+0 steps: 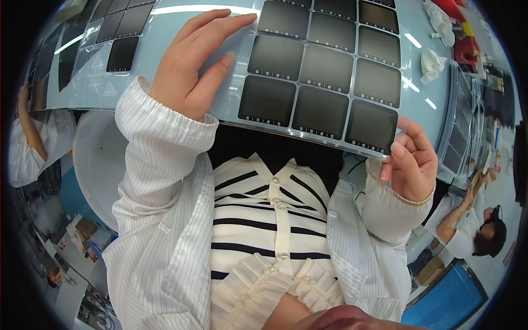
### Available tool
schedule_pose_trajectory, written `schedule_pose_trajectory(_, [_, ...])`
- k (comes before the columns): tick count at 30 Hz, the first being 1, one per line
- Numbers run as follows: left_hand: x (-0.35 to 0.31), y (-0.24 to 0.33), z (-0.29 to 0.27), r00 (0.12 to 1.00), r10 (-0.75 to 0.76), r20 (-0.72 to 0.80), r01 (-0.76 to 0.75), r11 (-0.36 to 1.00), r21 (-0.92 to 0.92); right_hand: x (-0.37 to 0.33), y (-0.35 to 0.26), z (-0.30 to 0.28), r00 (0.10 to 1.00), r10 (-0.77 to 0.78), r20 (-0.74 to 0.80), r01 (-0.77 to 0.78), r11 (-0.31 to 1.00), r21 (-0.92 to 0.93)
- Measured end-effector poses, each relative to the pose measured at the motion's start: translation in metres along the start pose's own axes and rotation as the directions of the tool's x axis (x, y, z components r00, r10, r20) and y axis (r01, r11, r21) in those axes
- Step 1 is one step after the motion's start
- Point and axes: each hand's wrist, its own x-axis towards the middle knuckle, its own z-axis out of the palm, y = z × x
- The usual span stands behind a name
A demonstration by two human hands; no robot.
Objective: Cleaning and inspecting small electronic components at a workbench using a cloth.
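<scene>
In front of me on the light blue table lies a clear plastic tray (297, 85), its cells filled with several dark, glossy rectangular panels (326, 67), each with a row of small marks along one edge. The near edge of this tray sticks out slightly past the table's front edge. My right hand (412, 159) pinches its near right corner between thumb and fingers. My left hand (192, 66) is open above the table at the tray's left side. Its fingers stretch toward the tray's far left edge, and it holds nothing.
Another tray of dark panels (122, 54) lies at the left. Crumpled white tissue (433, 66) sits right of my tray, near a red object (466, 50). Stacked clear trays (459, 126) stand at the far right. Other people work at both sides.
</scene>
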Motion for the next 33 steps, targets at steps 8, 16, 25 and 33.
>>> schedule_pose_trajectory(8, [0.002, -0.006, 0.000, 0.997, 0.079, 0.012, -0.079, 0.996, 0.028, -0.001, 0.008, -0.010, 0.997, -0.003, 0.073, 0.001, 1.000, 0.024])
schedule_pose_trajectory(16, [0.000, -0.009, 0.002, 0.996, 0.090, 0.016, -0.091, 0.995, 0.051, 0.000, 0.014, -0.012, 0.998, 0.062, -0.018, -0.058, 0.986, 0.159])
schedule_pose_trajectory(25, [-0.006, -0.015, 0.003, 0.997, 0.077, -0.018, -0.077, 0.997, -0.009, -0.004, 0.039, 0.004, 0.999, -0.036, -0.034, 0.040, 0.993, 0.113])
schedule_pose_trajectory(33, [-0.009, -0.002, -0.001, 0.996, -0.032, -0.087, 0.010, 0.968, -0.249, -0.003, 0.065, 0.044, 0.923, -0.316, -0.221, 0.324, 0.946, -0.003])
